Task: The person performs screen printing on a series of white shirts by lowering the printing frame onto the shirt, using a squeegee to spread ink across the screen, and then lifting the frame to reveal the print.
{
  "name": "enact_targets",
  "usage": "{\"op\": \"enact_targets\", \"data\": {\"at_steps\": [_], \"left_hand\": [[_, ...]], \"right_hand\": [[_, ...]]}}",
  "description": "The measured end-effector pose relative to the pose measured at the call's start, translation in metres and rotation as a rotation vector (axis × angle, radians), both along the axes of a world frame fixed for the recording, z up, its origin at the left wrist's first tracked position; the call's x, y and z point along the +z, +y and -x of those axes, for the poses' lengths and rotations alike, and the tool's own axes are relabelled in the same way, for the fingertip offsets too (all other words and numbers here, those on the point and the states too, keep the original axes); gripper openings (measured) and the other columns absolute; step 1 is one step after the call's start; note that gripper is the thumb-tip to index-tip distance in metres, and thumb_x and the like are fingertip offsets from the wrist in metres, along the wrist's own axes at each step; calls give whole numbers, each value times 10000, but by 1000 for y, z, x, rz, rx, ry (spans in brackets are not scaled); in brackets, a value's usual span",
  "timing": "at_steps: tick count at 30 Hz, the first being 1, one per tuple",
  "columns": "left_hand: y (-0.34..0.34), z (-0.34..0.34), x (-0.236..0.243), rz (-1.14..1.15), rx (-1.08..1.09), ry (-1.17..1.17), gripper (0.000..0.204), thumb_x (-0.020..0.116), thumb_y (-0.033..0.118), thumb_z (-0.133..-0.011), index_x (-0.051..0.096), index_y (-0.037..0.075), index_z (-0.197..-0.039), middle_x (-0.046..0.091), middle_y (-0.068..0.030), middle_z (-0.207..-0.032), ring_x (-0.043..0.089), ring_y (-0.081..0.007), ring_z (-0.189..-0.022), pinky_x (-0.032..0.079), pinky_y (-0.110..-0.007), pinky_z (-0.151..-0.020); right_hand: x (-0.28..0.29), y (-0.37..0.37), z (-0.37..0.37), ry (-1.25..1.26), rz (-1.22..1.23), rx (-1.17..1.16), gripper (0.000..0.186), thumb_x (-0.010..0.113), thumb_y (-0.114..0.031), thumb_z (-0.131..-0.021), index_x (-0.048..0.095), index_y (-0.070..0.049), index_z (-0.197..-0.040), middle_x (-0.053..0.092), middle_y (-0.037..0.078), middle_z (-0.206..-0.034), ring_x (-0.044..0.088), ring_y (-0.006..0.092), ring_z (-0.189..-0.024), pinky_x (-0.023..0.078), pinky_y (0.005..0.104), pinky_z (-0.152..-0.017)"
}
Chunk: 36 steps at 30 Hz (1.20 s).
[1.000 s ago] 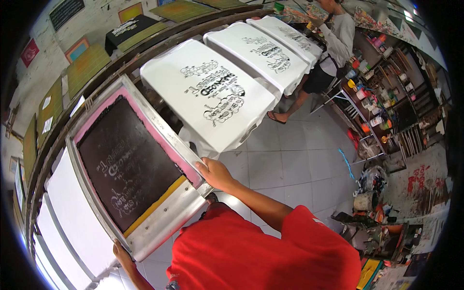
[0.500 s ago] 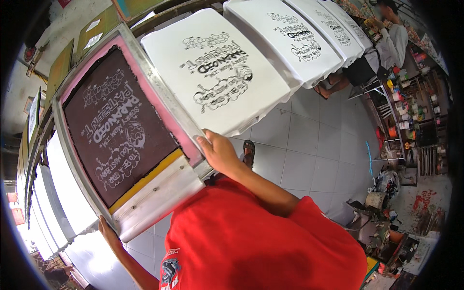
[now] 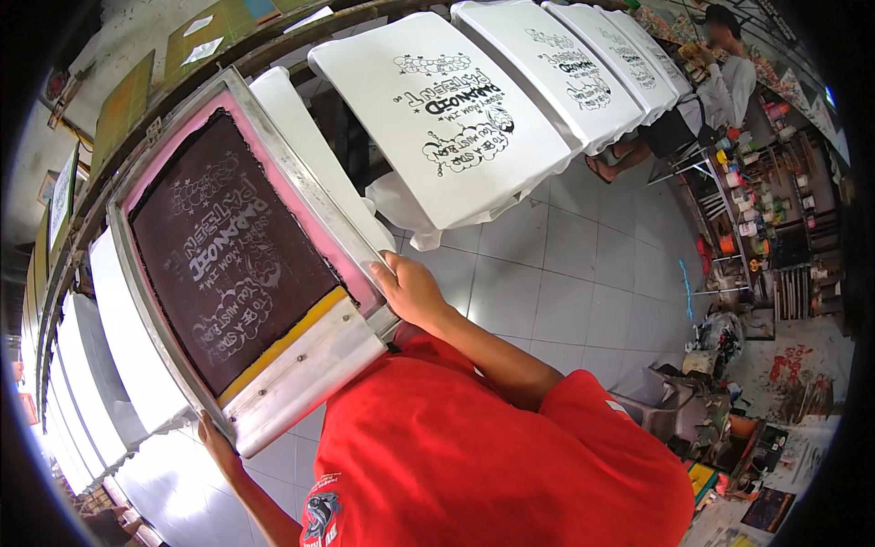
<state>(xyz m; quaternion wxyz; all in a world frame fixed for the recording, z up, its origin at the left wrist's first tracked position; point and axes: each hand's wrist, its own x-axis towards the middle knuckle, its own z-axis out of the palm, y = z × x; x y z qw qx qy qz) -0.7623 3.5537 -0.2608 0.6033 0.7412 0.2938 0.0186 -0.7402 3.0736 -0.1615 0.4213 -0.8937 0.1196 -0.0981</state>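
Observation:
My two hands hold a silkscreen frame (image 3: 239, 100) with a metal rim, a pink border and a dark mesh bearing pale lettering and cartoon drawings. My right hand (image 3: 415, 290) is closed around the frame's near right side, thumb on top. At its near left corner my left hand (image 3: 211, 433) grips the rim, its fingers partly hidden. A squeegee with a yellow blade and a bolted metal holder (image 3: 301, 365) lies across the near end of the mesh. Under the frame, part of a white-covered board (image 3: 324, 155) shows at the right.
To the right, a white shirt (image 3: 383, 82) with a black print lies over a board, followed by more printed shirts (image 3: 529, 46). More white boards (image 3: 123, 337) run along the left. Another person (image 3: 725, 91) is at the far right, near a shelf of paint containers (image 3: 752, 201).
The nearest printed shirt has shifted rightward relative to the frame, uncovering a white board between them. Both hands keep their hold on the silkscreen frame.

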Motion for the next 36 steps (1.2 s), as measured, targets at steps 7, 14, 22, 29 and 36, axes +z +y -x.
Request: {"op": "enact_targets", "data": {"at_steps": [7,14,22,29,36], "left_hand": [[-4,-12,16,31,-97,-66,428,476,415,-1002,629,15,-999,552,-8,-783,490,-90,-657,394,-255,-567],[0,-19,17,81,-166,-71,419,481,408,-997,632,17,-987,547,-10,-762,487,-86,-652,385,-256,-561],[2,-22,13,62,-202,-93,416,493,407,-994,634,16,-971,561,-13,-764,490,-100,-661,390,-267,-577],[12,-22,7,41,-239,-65,415,491,412,-995,626,19,-977,570,-23,-766,505,-101,-670,398,-264,-575],[2,-22,10,74,-217,-50,391,507,395,-989,619,21,-967,568,-25,-740,518,-110,-642,423,-265,-564]], "right_hand": [[15,10,-1,170,-30,-17,545,476,-372,-969,568,140,-1130,633,329,-878,629,452,-883,483,476,-783],[11,11,7,166,6,-66,577,464,-397,-968,566,136,-1165,633,340,-935,629,448,-928,488,465,-823],[9,14,13,30,77,-125,508,468,-384,-975,589,99,-1081,576,270,-661,602,420,-660,456,454,-625],[5,12,17,15,76,-148,468,477,-381,-972,593,73,-965,570,268,-662,590,437,-662,451,462,-627],[11,6,16,56,70,-145,428,481,-370,-968,583,34,-870,586,275,-710,591,457,-709,452,483,-643]]}}
